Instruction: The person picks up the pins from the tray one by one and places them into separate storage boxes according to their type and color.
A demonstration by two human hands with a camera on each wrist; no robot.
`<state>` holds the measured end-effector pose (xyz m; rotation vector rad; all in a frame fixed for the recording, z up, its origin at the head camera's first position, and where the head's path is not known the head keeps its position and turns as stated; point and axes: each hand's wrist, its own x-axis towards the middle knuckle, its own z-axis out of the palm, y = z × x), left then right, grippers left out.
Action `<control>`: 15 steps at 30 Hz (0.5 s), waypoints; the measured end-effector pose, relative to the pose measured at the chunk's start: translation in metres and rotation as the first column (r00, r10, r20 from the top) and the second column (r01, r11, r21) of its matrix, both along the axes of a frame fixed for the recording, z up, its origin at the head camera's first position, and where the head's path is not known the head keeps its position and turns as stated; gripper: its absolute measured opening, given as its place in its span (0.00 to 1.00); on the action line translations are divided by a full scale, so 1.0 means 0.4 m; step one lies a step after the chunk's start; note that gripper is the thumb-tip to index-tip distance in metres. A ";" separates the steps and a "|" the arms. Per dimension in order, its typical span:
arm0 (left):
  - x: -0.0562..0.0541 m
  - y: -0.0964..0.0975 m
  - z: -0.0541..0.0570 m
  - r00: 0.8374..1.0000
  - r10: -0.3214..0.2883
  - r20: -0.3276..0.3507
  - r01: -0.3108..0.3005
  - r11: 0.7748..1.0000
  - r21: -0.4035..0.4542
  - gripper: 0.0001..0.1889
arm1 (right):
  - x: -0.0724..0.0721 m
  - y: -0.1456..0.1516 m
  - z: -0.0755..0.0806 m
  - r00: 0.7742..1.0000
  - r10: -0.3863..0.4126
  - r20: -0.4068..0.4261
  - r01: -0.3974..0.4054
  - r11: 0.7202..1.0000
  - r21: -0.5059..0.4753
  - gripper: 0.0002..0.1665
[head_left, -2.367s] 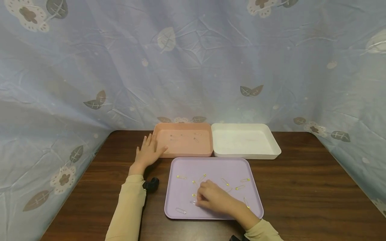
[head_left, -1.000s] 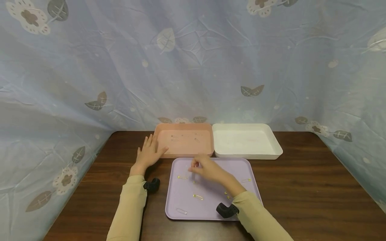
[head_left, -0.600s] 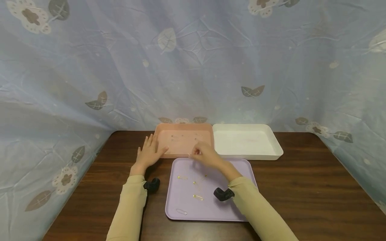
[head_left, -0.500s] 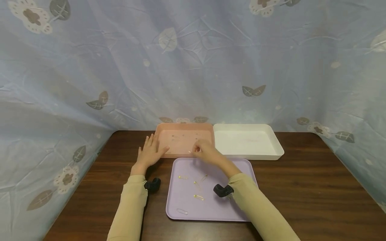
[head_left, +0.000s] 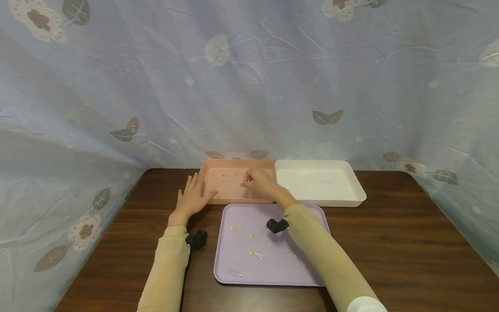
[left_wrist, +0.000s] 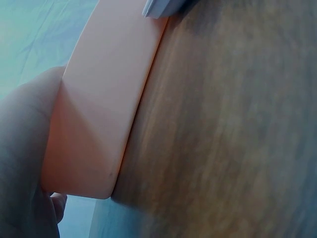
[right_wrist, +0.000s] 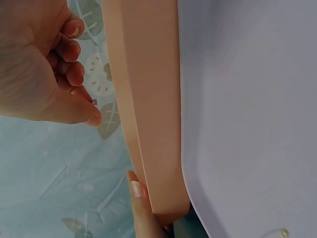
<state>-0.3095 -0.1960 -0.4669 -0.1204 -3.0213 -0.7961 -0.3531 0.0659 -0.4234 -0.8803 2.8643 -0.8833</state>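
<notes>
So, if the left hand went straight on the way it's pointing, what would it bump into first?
Probably the curtain, since the left hand points forward along the left end of the peach tray. The gap is hard to judge from this view, and the hand seems to touch the tray.

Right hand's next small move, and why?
Probably lower slightly and release: the right hand pinches a small metallic piece, likely a safety pin, over the pink tray, where thin pins already lie.
</notes>
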 end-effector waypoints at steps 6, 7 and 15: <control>-0.003 -0.003 -0.001 1.000 0.000 0.009 0.000 1.000 -0.012 0.49 | -0.021 -0.026 0.001 0.999 -0.024 0.049 0.024 1.000 0.001 0.10; -0.002 -0.003 0.000 1.000 0.001 0.008 -0.001 1.000 -0.012 0.49 | -0.024 -0.030 0.001 0.998 -0.026 0.050 0.026 1.000 0.003 0.10; -0.004 -0.005 0.000 1.000 0.006 0.003 -0.006 1.000 -0.021 0.49 | -0.059 -0.057 0.004 0.999 -0.019 0.050 0.019 1.000 0.007 0.10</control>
